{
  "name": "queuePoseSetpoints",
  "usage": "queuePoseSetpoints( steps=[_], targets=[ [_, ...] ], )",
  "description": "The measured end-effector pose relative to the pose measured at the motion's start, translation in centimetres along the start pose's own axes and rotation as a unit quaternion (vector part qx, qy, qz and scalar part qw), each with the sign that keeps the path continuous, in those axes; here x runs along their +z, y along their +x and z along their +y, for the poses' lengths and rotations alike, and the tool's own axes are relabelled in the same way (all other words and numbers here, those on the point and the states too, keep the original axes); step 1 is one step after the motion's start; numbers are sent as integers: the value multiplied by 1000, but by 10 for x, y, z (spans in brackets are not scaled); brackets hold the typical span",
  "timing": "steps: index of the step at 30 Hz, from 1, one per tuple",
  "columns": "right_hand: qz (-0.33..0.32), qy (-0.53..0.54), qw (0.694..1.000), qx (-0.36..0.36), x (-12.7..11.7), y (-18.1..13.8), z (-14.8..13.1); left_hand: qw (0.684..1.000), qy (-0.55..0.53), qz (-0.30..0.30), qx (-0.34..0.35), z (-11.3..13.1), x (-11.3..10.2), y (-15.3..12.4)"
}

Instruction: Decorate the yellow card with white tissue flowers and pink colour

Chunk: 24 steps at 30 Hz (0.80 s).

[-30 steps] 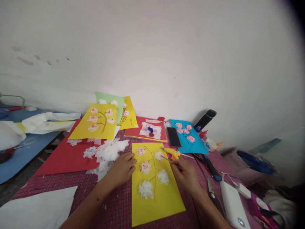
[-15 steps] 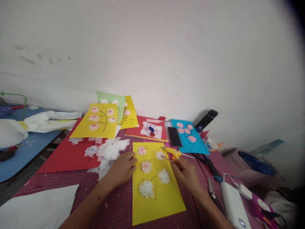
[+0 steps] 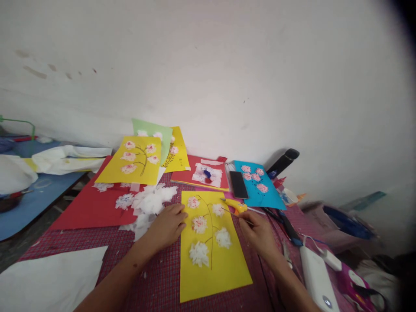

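A yellow sheet (image 3: 216,281) lies in front of me with a drawn brown branch and several ruffled paper flowers. Its upper flowers carry pink-red marks, while the lower ones, such as the white flower (image 3: 199,254), look plain. My right hand (image 3: 256,229) pinches a thin paintbrush (image 3: 238,215), whose tip is by the upper right flower (image 3: 218,209). At the sheet's left edge rests my left hand (image 3: 170,223), fingers stretched and loosely apart, holding nothing. White tissue pieces (image 3: 151,203) are heaped just beyond it.
A yellow glue gun (image 3: 235,205) and a phone (image 3: 238,185) lie beyond the sheet. Finished flower pictures, like the blue one (image 3: 260,197), stand around the back. Scissors (image 3: 287,253) and a white power bank (image 3: 316,277) are at the right. White paper (image 3: 55,277) lies front left.
My right hand has drawn the paintbrush slightly back to the right, and the brush now lies flatter. My left hand stays at the sheet's edge. The view has shifted slightly.
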State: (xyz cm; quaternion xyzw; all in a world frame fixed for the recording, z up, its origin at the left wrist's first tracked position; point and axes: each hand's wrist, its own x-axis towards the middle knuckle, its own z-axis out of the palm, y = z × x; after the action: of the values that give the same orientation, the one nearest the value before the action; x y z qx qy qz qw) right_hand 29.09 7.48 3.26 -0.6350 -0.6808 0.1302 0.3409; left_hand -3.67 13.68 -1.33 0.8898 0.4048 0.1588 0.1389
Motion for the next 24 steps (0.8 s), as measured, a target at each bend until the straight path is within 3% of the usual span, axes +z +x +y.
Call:
queuePoseSetpoints(
  steps=[7,16,24],
  targets=[
    [-39,-14,999,-2,-1,8,-6,1000,-1,-2,4,-2,4,1],
    [-39,-28,999,-16,-2,11,-3,1000,-3,2,7,-3,3,0],
    [21,-35,999,-26,4,15,0,1000,-11,10,5,-3,4,0]
  ],
)
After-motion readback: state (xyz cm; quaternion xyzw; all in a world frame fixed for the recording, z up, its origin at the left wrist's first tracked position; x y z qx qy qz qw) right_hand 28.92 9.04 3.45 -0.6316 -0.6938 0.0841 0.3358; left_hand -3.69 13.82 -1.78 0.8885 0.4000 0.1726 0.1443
